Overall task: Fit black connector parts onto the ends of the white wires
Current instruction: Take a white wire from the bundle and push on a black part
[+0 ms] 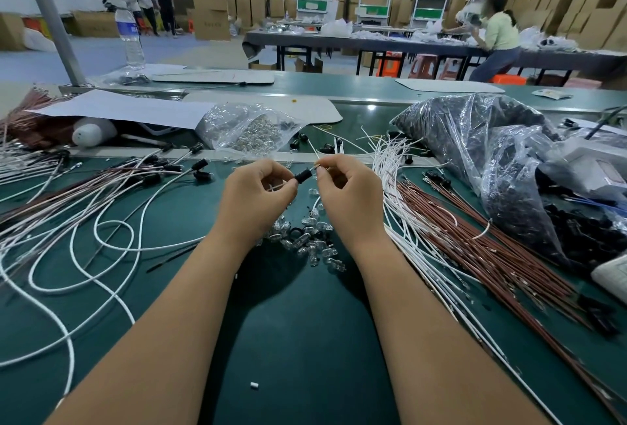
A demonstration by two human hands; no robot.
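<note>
Mid-insertion: our left hand (259, 187) pinches the small black cylindrical plastic connector (303, 174) above the clear glass bulb pile (307, 238); right hand (346, 187) fingers pinch the thin white wire's (316, 202) end at its mouth. Next: line up, push home.

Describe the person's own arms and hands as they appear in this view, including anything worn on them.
Both forearms come up from the bottom edge and are bare: no sleeves show anywhere along them. The left hand and the right hand wear no gloves. No watch, bracelet or ring can be seen on the wrists or fingers. No markings show, and the fingernails cannot be made out from here.
</note>
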